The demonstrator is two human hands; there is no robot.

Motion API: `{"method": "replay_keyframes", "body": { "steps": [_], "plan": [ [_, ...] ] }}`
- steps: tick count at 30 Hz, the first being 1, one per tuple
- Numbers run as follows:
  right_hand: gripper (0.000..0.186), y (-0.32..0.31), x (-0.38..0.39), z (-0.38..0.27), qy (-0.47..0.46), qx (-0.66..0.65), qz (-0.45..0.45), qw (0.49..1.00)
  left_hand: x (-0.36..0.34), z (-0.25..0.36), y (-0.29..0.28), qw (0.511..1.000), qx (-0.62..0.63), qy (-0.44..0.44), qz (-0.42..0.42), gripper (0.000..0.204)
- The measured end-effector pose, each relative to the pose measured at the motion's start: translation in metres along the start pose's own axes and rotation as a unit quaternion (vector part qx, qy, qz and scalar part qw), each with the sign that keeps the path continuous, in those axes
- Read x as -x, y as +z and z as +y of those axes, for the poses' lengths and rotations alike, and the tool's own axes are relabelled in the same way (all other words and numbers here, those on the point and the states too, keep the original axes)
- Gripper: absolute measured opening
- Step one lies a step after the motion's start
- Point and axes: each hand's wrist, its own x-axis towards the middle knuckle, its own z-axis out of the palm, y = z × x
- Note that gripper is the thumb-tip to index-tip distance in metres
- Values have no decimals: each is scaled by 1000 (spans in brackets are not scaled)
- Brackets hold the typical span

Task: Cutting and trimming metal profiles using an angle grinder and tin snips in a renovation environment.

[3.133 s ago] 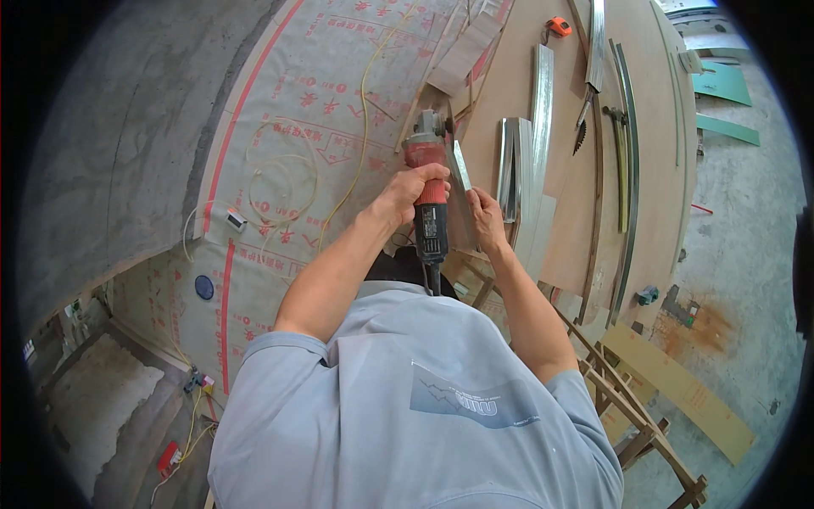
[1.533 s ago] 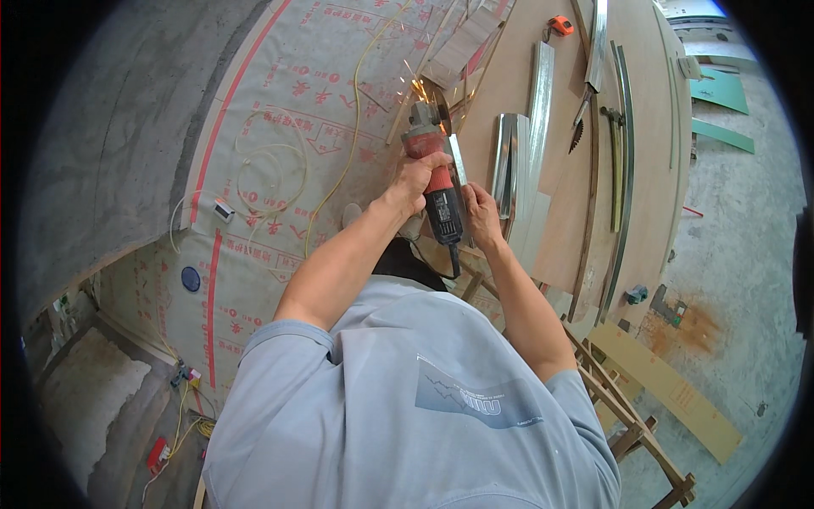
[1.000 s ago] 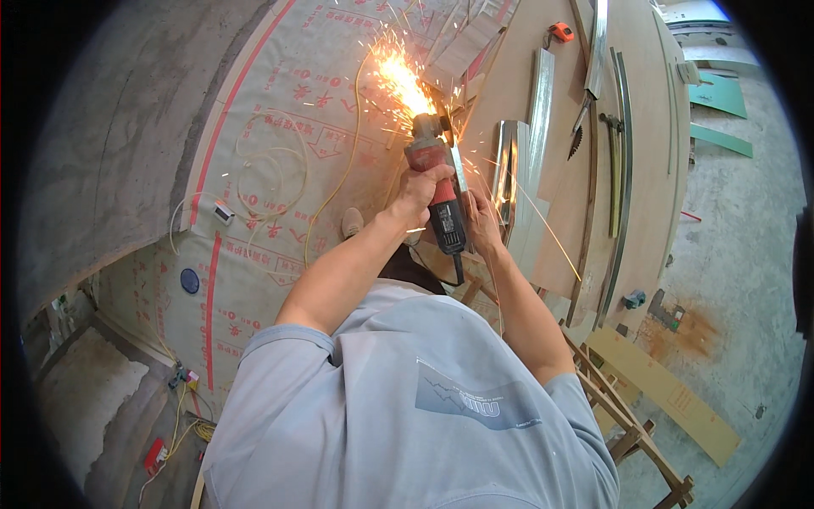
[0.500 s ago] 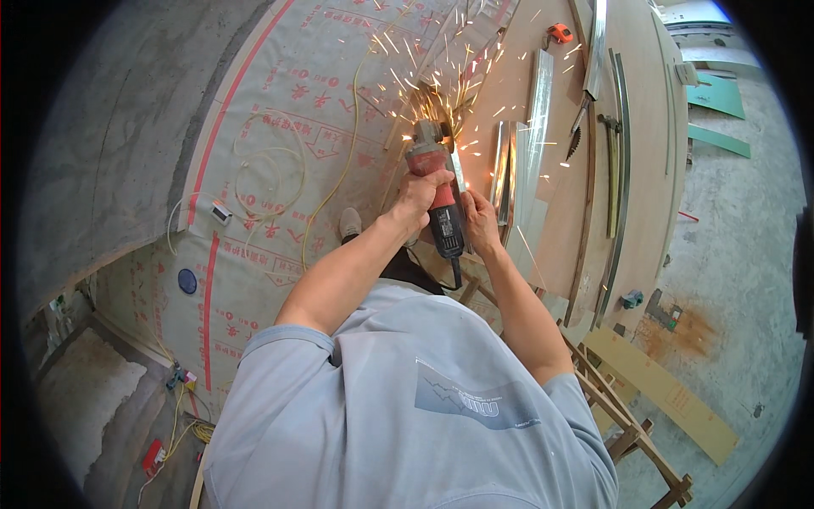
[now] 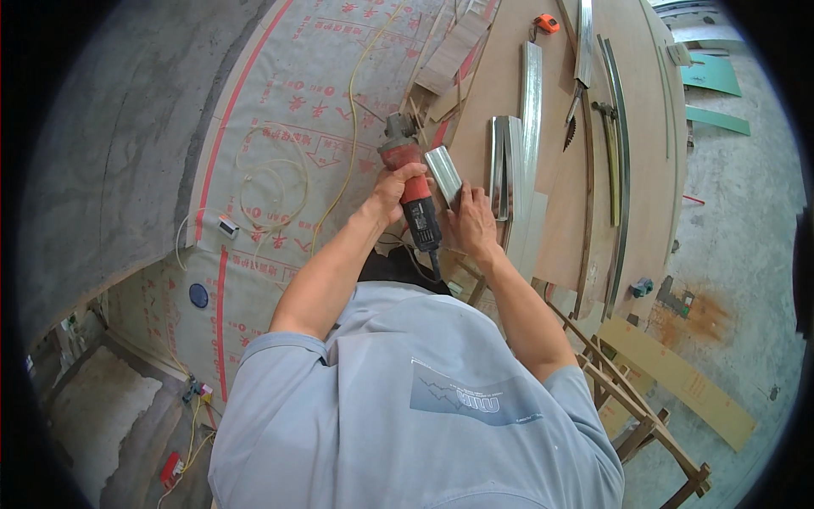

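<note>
My left hand point(image 5: 393, 192) is wrapped round the red and black body of an angle grinder point(image 5: 420, 222). The tool's grey head points away from me, over the floor just left of the board's edge, and no sparks come off it. Close by on the right, a short silvery metal channel point(image 5: 443, 174) lies slantwise with its far end near the grinder. My right hand point(image 5: 475, 224) grips the channel's near end, fingers on top; the thumb is partly hidden. A black cord trails from the grinder's back end toward my body.
On the wooden board point(image 5: 555, 170) lie cut metal channels point(image 5: 505, 170), a longer channel point(image 5: 530, 93), an orange tape measure point(image 5: 549, 24), snips or a similar tool point(image 5: 571, 127) and a hammer point(image 5: 612, 161). A yellow cord point(image 5: 352, 110) crosses the covered floor. A wooden frame point(image 5: 632, 416) stands lower right.
The shower of sparks has stopped. My left hand has drawn the grinder left and toward me, away from the metal channel. The channel, in my right hand, now tilts to the left.
</note>
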Motion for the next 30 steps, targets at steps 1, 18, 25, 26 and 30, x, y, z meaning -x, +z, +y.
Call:
{"method": "replay_keyframes", "body": {
  "steps": [1, 18, 25, 26, 30],
  "plan": [
    [66, 0, 0, -3, 28, -13, -27, 999, 1, 1, 0, 1000, -8, 0, 2, 39],
    [64, -3, 4, -8, 63, -167, -32, 983, -1, -13, 0, 999, 17, -22, -42, 35],
    [64, 0, 3, -3, 62, -167, -36, 983, -1, -13, 2, 999, 17, -19, -44, 34],
    [63, -1, 3, -3, 59, -172, -38, 982, -1, -13, 3, 999, 17, -19, -44, 34],
    [63, -1, 1, -2, 65, -170, -51, 982, -1, -13, 3, 999, 15, -25, -41, 33]
  ]
}}
